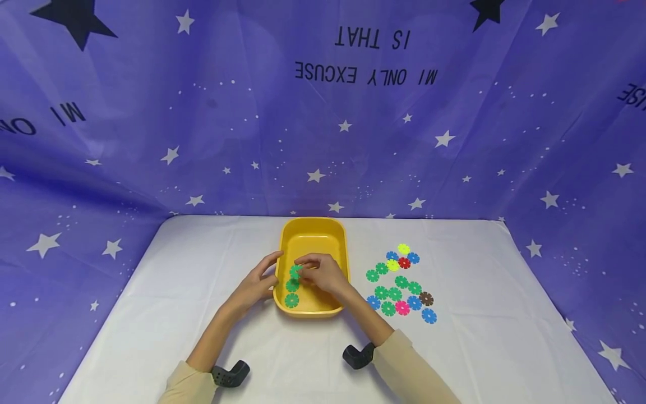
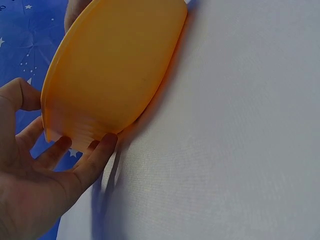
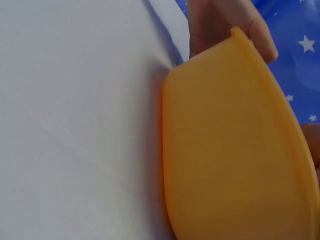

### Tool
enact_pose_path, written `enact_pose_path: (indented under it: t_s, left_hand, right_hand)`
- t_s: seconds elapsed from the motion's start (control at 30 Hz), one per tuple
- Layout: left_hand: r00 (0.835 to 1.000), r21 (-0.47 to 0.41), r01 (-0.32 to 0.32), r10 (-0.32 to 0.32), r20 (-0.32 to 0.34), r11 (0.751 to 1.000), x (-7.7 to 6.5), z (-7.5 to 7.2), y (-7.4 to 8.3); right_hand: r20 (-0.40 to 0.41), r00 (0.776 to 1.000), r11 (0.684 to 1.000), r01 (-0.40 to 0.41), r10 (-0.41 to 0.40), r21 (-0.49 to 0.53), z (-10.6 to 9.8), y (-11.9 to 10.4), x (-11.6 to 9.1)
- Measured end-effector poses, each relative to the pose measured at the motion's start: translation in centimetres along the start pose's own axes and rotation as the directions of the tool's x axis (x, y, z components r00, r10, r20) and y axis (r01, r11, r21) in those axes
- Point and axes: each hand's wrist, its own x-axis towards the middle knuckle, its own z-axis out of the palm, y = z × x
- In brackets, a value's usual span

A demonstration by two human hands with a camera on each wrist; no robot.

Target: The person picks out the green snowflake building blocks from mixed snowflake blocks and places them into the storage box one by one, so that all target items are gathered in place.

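A yellow plastic tray (image 1: 313, 224) stands on the white cloth. Inside it, along the left side, lie a green notched disc (image 1: 291, 301) and another green disc (image 1: 292, 285) just above it. My right hand (image 1: 323, 274) is over the tray and pinches a third green notched disc (image 1: 296, 271) between its fingertips. From the left, my left hand (image 1: 254, 289) touches the tray's outer wall and rim with spread fingers. The left wrist view has those fingers (image 2: 102, 155) against the yellow wall. In the right wrist view the tray wall (image 3: 230, 140) covers most of the right hand's work.
To the tray's right lies a loose group of notched discs: several green ones (image 1: 395, 293), several blue ones (image 1: 429, 316), yellow discs (image 1: 404, 248), a red disc (image 1: 404, 262), a pink disc (image 1: 402, 307) and a brown disc (image 1: 426, 298). A purple star-print curtain (image 1: 282, 140) rises behind the table.
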Motion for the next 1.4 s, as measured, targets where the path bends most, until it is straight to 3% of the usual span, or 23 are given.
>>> enact_pose_path:
  t_s: [0.13,0.43,0.83,1.4]
  left_hand:
    - [1.0,0.001,0.007,-0.007,-0.002,1.0,0.0,0.1,0.2]
    - [1.0,0.001,0.011,-0.011,0.003,1.0,-0.1,0.1,0.3]
    - [1.0,0.006,0.028,-0.027,-0.013,1.0,0.0,-0.1,0.1]
    - [1.0,0.02,0.03,-0.029,-0.01,0.999,0.1,0.0,0.1]
  right_hand:
    - [-0.001,0.999,0.999,-0.052,0.052,0.007,0.3,0.2,0.9]
    - [-0.009,0.999,0.989,-0.054,0.053,-0.141,0.4,0.1,2.1]
    - [0.013,0.999,0.924,-0.026,0.034,-0.382,0.7,-0.1,3.1]
    - [0.018,1.0,0.894,0.004,0.005,-0.449,0.7,0.1,3.3]
